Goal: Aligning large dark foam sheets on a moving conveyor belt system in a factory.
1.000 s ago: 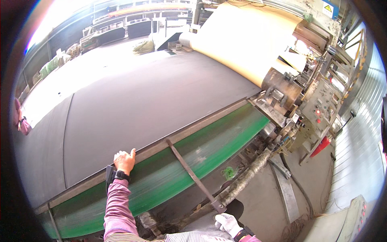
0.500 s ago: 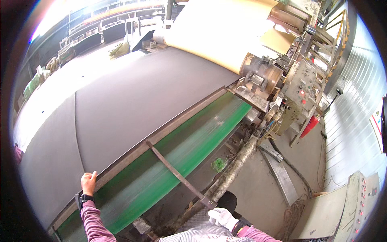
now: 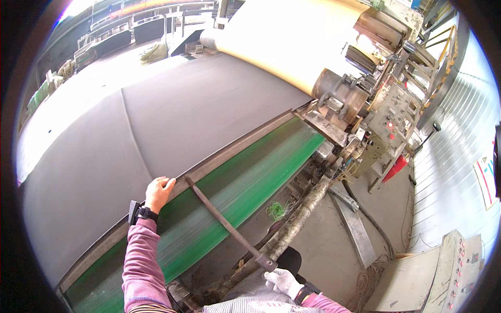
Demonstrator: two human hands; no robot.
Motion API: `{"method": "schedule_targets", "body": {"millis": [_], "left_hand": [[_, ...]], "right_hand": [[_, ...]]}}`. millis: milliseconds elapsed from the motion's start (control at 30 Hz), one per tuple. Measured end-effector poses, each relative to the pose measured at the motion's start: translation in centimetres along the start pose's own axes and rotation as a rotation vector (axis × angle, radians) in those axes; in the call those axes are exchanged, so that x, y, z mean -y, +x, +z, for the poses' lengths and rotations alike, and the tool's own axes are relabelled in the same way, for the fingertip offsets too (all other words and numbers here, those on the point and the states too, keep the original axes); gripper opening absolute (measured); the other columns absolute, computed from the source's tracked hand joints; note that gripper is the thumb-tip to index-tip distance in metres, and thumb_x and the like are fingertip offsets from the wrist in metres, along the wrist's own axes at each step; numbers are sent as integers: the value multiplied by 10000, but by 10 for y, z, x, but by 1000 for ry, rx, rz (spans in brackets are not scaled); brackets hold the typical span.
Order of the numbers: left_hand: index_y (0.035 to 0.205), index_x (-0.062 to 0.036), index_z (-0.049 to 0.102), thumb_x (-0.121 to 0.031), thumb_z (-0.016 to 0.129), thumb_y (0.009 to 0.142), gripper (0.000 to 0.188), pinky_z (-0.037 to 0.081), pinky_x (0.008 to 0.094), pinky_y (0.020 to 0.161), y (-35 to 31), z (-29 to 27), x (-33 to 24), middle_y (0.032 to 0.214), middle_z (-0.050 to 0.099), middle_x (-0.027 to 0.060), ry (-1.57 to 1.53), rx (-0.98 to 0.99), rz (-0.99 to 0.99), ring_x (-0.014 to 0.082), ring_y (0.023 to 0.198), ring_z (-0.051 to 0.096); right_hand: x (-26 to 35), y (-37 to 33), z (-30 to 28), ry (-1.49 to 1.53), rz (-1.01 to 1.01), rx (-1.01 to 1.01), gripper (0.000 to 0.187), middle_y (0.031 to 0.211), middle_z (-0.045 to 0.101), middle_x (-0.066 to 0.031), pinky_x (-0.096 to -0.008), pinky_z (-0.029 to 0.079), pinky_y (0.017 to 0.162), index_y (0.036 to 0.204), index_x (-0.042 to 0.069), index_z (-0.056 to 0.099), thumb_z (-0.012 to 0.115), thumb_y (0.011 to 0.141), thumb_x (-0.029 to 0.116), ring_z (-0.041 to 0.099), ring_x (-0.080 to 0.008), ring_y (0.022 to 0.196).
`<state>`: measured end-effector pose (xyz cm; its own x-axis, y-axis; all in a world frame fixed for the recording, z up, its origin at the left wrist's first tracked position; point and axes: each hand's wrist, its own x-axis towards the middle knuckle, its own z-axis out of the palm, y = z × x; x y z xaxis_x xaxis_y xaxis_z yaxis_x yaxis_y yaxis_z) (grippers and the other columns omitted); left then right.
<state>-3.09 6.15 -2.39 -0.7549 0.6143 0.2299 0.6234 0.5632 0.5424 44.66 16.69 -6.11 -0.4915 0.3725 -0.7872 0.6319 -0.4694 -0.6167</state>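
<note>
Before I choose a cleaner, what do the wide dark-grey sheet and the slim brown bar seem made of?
The wide dark-grey sheet looks like matte rubber: dull, smooth face, though coated fabric is possible. The slim brown bar is probably rusted metal, being straight and dull brown.

Dark grey sheet point(image 3: 182, 112): matte, lying flat from left to centre of frame. One oblique transverse line point(image 3: 134, 134) crosses its surface left of centre. Far end meets the pale roll point(image 3: 292, 47), upper centre.

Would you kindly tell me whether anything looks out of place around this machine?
Yes: a loose green tangle shows beside the mottled pipe, looking like stray scrap; a ridge-like line crosses the dark sheet.
</note>
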Motion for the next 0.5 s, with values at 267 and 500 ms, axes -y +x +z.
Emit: {"method": "schedule_targets", "body": {"millis": [267, 500], "left_hand": [[1116, 30, 587, -387, 743, 640, 652, 423, 420, 979, -87, -137, 143, 1147, 569, 220, 669, -131, -708, 402, 1086, 534], [1039, 14, 616, -359, 745, 601, 590, 483, 395, 914, -109, -175, 211, 1086, 611, 222, 476, -58, -860, 342, 1047, 593]], "right_hand": [[2, -1, 5, 47, 21, -52, 169, 607, 596, -42, -214, 357, 379, 813, 77, 596, 611, 868, 236, 487, -91, 423], [2, 7, 0, 13, 99, -49, 156, 632, 626, -33, -228, 373, 396, 844, 75, 628, 622, 862, 229, 491, -83, 424]]}}
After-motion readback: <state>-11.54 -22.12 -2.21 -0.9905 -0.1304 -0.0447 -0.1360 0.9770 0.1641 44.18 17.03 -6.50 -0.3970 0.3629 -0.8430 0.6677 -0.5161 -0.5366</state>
